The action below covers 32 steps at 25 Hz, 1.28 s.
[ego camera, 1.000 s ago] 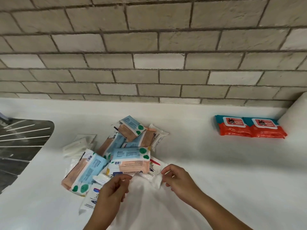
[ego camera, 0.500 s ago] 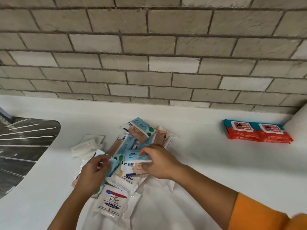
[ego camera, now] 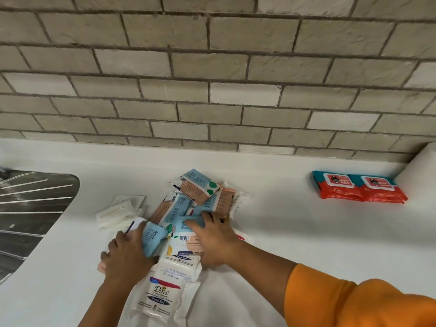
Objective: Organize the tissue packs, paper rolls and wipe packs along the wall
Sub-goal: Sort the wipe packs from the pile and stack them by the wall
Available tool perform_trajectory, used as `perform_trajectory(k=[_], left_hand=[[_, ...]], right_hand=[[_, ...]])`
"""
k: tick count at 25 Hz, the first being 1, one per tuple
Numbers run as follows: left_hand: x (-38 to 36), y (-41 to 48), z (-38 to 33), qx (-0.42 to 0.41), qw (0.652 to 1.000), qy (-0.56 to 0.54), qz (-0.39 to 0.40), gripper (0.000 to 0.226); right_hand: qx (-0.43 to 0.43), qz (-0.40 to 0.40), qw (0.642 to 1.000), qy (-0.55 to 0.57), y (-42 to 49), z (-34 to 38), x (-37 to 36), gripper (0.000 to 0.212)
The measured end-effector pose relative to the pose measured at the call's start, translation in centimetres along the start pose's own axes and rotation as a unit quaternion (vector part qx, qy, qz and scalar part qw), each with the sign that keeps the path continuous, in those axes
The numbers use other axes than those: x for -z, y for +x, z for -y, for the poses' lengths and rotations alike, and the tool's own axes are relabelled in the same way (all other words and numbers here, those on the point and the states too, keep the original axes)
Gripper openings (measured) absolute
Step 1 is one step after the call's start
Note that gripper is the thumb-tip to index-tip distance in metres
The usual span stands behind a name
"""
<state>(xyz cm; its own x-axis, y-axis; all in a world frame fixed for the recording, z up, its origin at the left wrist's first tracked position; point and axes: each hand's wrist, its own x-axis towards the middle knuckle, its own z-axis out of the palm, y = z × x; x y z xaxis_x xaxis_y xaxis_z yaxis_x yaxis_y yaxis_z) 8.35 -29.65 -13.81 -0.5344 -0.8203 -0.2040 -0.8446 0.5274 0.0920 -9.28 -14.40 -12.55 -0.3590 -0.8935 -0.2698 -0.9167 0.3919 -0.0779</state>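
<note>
We see the left hand (ego camera: 127, 253) curled round a blue pack (ego camera: 151, 237), holding it at the near left side of the pile of wipe packs (ego camera: 200, 192). The right hand (ego camera: 212, 239) lies on top of the pile with its fingers (ego camera: 203, 217) spread out, pressing down on a blue and peach pack (ego camera: 182, 240). An orange sleeve (ego camera: 354, 303) covers the right arm.

The pile is all jumbled, under and around both hands, in the middle of the white counter (ego camera: 283, 232), a little way out from the brick wall (ego camera: 212, 90). A white Dove pack (ego camera: 162, 296) lies nearest to us, touching the pile. Just left of the pile we see some small white tissue packs (ego camera: 118, 208).

Far to the right, two red wipe packs (ego camera: 339, 195) lie side by side, touching, close to the wall. A white paper roll (ego camera: 420, 166) is just beside them, at the edge of the picture. On the left is a shiny metal sink board (ego camera: 30, 208).
</note>
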Motion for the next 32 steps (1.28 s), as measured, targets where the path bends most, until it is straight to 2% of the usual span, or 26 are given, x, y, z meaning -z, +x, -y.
perform_trajectory(k=[4, 8, 10, 12, 13, 15, 16, 18, 19, 20, 21, 23, 24, 27, 30, 32], left_hand=[[0.6, 0.3, 0.5, 0.018, 1.0, -0.009, 0.005, 0.117], [1.5, -0.1, 1.0, 0.036, 0.997, -0.057, 0.032, 0.116], [1.7, -0.2, 1.7, 0.043, 0.991, -0.12, 0.029, 0.107], [2.1, -0.4, 2.4, 0.05, 0.966, -0.251, 0.018, 0.099], [2.7, -0.8, 2.5, 0.058, 0.94, -0.335, 0.015, 0.093], [3.6, -1.8, 2.0, 0.076, 0.87, -0.487, 0.022, 0.073], [4.0, -2.1, 1.7, 0.08, 0.828, -0.554, 0.033, 0.058], [4.9, -2.8, 0.8, 0.076, 0.749, -0.656, 0.06, 0.027], [5.4, -3.3, 0.3, 0.079, 0.705, -0.701, 0.074, 0.021], [5.8, -3.9, -0.3, 0.085, 0.656, -0.746, 0.083, 0.02], [6.2, -4.3, -0.8, 0.093, 0.6, -0.79, 0.086, 0.022], [6.5, -4.9, -1.6, 0.099, 0.525, -0.84, 0.091, 0.03], [6.5, -5.2, -2.1, 0.096, 0.512, -0.848, 0.099, 0.035], [5.5, -6.2, -3.8, 0.092, 0.517, -0.842, 0.127, 0.042], [4.8, -7.6, -5.9, 0.081, 0.519, -0.839, 0.14, 0.04], [4.3, -8.4, -7.4, 0.081, 0.524, -0.834, 0.153, 0.038]], right_hand=[[-0.005, -0.053, 0.998, -0.024, -0.1, 0.2, -0.5, 0.114], [-0.016, -0.054, 0.998, 0.035, -0.9, -0.5, -0.1, 0.112], [-0.025, -0.062, 0.994, 0.083, -1.6, -0.9, 1.0, 0.107], [-0.047, -0.071, 0.978, 0.189, -2.4, -1.5, 2.1, 0.098], [-0.061, -0.067, 0.957, 0.277, -3.0, -1.9, 2.6, 0.092], [-0.08, -0.042, 0.873, 0.479, -4.2, -2.6, 3.7, 0.075], [-0.089, -0.02, 0.816, 0.571, -5.1, -2.8, 4.4, 0.066], [-0.11, 0.021, 0.673, 0.731, -6.7, -3.3, 5.2, 0.06], [-0.12, 0.041, 0.602, 0.788, -7.4, -3.6, 5.3, 0.057], [-0.129, 0.058, 0.545, 0.826, -8.1, -3.9, 5.3, 0.052], [-0.139, 0.067, 0.508, 0.847, -8.7, -4.2, 4.9, 0.048], [-0.153, 0.065, 0.483, 0.86, -9.7, -4.5, 4.1, 0.047], [-0.16, 0.058, 0.481, 0.86, -10.2, -4.5, 3.7, 0.05], [-0.158, 0.024, 0.46, 0.874, -11.5, -5.0, 2.9, 0.056], [-0.129, -0.015, 0.428, 0.894, -13.2, -6.0, 2.6, 0.046], [-0.123, -0.041, 0.422, 0.897, -14.1, -7.0, 2.3, 0.039]])
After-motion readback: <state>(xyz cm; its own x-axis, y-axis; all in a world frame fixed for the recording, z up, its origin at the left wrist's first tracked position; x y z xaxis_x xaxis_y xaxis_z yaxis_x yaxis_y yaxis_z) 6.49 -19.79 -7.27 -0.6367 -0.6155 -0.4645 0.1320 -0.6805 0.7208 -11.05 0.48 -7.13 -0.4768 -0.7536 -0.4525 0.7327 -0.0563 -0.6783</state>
